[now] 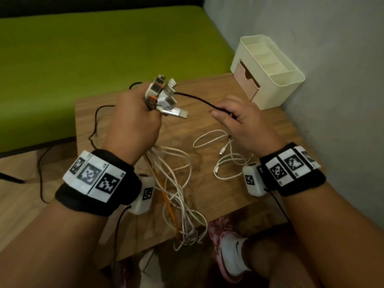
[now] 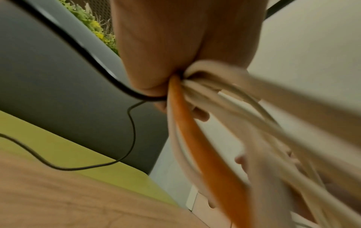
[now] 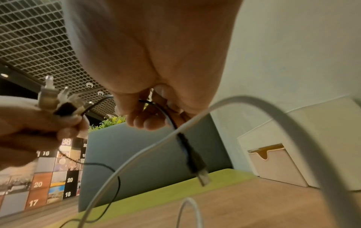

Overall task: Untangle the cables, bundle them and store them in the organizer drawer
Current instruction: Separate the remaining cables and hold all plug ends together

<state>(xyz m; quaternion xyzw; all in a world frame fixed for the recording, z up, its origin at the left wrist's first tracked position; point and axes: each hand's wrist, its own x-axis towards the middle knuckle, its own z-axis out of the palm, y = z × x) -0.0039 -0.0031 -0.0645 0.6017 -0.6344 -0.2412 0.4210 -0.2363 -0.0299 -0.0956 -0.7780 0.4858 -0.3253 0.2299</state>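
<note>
Wood-grain table [image 1: 259, 129], green couch [image 1: 83, 48] behind — a cream plastic organizer [image 1: 276, 80] stands by the wall. Left hand [image 1: 133, 121] grips a cable bundle [image 1: 178, 183] — white, one orange; right hand [image 1: 245, 123] pinches a thin black cable [image 1: 197, 98].

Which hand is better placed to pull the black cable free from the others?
The right hand, probably. It already pinches the black cable near its loose plug end, away from the bundle. The left hand is busy: its grip holds the gathered plugs and hanging white cables.
</note>
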